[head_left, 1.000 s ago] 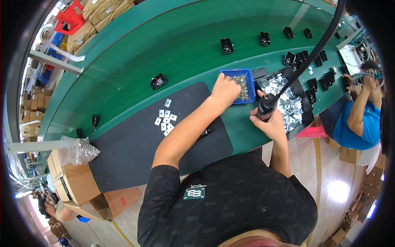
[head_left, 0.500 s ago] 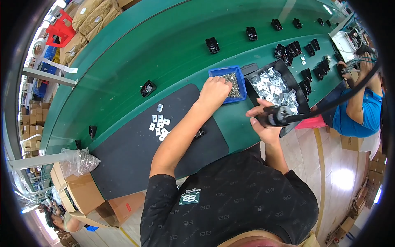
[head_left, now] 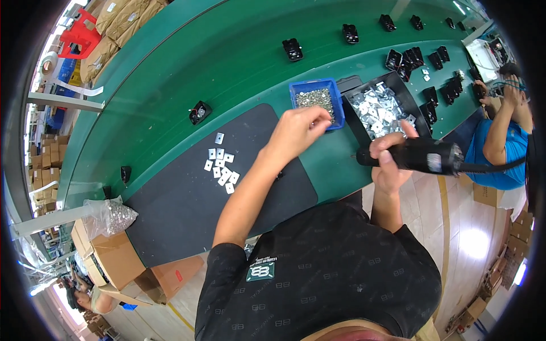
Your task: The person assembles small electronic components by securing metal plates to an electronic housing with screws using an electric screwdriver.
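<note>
My left hand (head_left: pixel 300 132) is closed in a pinch just off the near edge of a blue tray (head_left: pixel 340 112) filled with small metal screws (head_left: pixel 314 100). Whatever its fingertips hold is too small to make out. In my right hand (head_left: pixel 391 170) lies a black corded electric screwdriver (head_left: pixel 424 155), tilted nearly level, its cord running off to the right. Behind that tool stands a black bin (head_left: pixel 407 95) heaped with square metal plates (head_left: pixel 380 111). Several such plates (head_left: pixel 220 165) are scattered on the dark mat (head_left: pixel 187 210) left of my forearm, which partly hides a small dark part (head_left: pixel 279 177).
Black housings (head_left: pixel 292 50) sit spaced along the green conveyor (head_left: pixel 244 62), with more grouped (head_left: pixel 405 63) at the far right. A bag of small parts (head_left: pixel 116 219) rests by an open carton (head_left: pixel 116 258) at left. A co-worker in a blue shirt (head_left: pixel 500 149) works at right.
My left hand has come out of the blue tray toward me, fingers pinched. My right hand has swung the screwdriver from pointing at me to lying sideways. Conveyor housings shifted slightly.
</note>
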Available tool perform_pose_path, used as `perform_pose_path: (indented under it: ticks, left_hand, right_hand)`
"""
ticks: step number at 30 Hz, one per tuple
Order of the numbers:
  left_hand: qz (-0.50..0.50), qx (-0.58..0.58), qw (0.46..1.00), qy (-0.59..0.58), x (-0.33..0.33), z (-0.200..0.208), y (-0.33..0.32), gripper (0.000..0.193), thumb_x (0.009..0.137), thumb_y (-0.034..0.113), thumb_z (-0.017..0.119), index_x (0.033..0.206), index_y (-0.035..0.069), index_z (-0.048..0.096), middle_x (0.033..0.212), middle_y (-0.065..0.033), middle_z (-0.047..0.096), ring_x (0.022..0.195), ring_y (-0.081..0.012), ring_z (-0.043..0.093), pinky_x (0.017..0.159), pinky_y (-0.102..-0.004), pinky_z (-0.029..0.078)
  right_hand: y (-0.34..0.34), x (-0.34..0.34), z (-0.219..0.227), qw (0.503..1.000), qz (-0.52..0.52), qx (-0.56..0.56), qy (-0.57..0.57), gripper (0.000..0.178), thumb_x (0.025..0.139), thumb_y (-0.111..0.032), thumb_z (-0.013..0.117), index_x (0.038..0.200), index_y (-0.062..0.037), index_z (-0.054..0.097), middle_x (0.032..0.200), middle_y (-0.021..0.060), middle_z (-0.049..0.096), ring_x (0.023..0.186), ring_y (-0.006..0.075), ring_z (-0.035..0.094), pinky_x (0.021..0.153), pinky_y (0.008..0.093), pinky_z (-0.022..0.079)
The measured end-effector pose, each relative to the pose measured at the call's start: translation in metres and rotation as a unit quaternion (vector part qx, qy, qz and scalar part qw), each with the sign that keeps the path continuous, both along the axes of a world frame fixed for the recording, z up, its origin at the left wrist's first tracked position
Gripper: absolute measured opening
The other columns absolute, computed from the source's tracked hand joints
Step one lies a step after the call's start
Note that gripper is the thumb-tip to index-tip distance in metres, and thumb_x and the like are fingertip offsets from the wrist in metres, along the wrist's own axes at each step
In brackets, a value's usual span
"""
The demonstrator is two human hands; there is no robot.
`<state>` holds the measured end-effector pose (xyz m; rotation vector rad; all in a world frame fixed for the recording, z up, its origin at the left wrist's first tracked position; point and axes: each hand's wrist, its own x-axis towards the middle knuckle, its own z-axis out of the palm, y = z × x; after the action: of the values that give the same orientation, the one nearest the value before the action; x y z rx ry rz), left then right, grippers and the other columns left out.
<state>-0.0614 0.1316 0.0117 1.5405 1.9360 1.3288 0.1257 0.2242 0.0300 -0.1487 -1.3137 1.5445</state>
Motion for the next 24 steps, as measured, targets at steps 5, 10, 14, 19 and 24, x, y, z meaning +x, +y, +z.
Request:
perform_pose_path:
  ticks: [5, 10, 14, 19, 24]
  left_hand:
    - [0.012, -0.011, 0.99, -0.143, 0.029, 0.016, -0.038, 0.013, 0.08, 0.006, 0.071, 0.092, 0.001, 0.069, 0.083, -0.0073, 0.071, 0.072, -0.0128, 0.067, 0.065, -0.0248, 0.053]
    - [0.004, 0.076, 0.994, -0.084, 0.044, 0.012, -0.064, 0.021, 0.08, 0.006, 0.069, 0.101, 0.004, 0.068, 0.084, -0.007, 0.07, 0.075, -0.0197, 0.068, 0.067, -0.0309, 0.055]
    - [0.022, 0.118, 0.993, 0.018, 0.049, 0.009, -0.075, 0.03, 0.077, 0.002, 0.07, 0.106, 0.004, 0.067, 0.085, -0.0072, 0.069, 0.076, -0.021, 0.067, 0.067, -0.031, 0.054]
    - [0.016, 0.146, 0.985, 0.089, 0.049, -0.003, -0.087, 0.033, 0.073, -0.001, 0.072, 0.106, 0.0, 0.067, 0.085, -0.0082, 0.069, 0.073, -0.0213, 0.067, 0.063, -0.0299, 0.052]
    - [0.029, 0.174, 0.98, 0.096, 0.051, -0.006, -0.087, 0.035, 0.072, -0.001, 0.071, 0.107, 0.001, 0.067, 0.082, -0.0075, 0.067, 0.072, -0.0196, 0.064, 0.061, -0.0298, 0.051]
  right_hand:
    - [-0.001, -0.006, 0.038, 0.986, 0.111, -0.018, 0.125, 0.063, 0.088, -0.022, 0.066, 0.14, -0.011, 0.034, 0.085, -0.0012, 0.051, 0.067, 0.0072, 0.046, 0.068, 0.0258, 0.038]
    - [-0.004, -0.014, 0.047, 0.959, 0.211, -0.039, 0.182, 0.065, 0.087, -0.028, 0.07, 0.138, -0.0155, 0.032, 0.081, -0.0025, 0.051, 0.064, 0.0099, 0.05, 0.065, 0.0276, 0.042]
    - [-0.016, -0.023, 0.049, 0.944, 0.277, -0.049, 0.171, 0.055, 0.087, -0.024, 0.069, 0.132, -0.0144, 0.04, 0.08, -0.0041, 0.049, 0.071, 0.0071, 0.051, 0.072, 0.0259, 0.04]
    - [-0.026, -0.027, 0.041, 0.952, 0.263, -0.073, 0.137, 0.061, 0.087, -0.022, 0.068, 0.138, -0.014, 0.034, 0.079, -0.0036, 0.048, 0.068, 0.0074, 0.049, 0.072, 0.0269, 0.04]
    - [-0.026, -0.028, 0.041, 0.957, 0.249, -0.073, 0.13, 0.068, 0.089, -0.021, 0.065, 0.145, -0.015, 0.028, 0.08, -0.0029, 0.048, 0.068, 0.007, 0.049, 0.071, 0.027, 0.041]
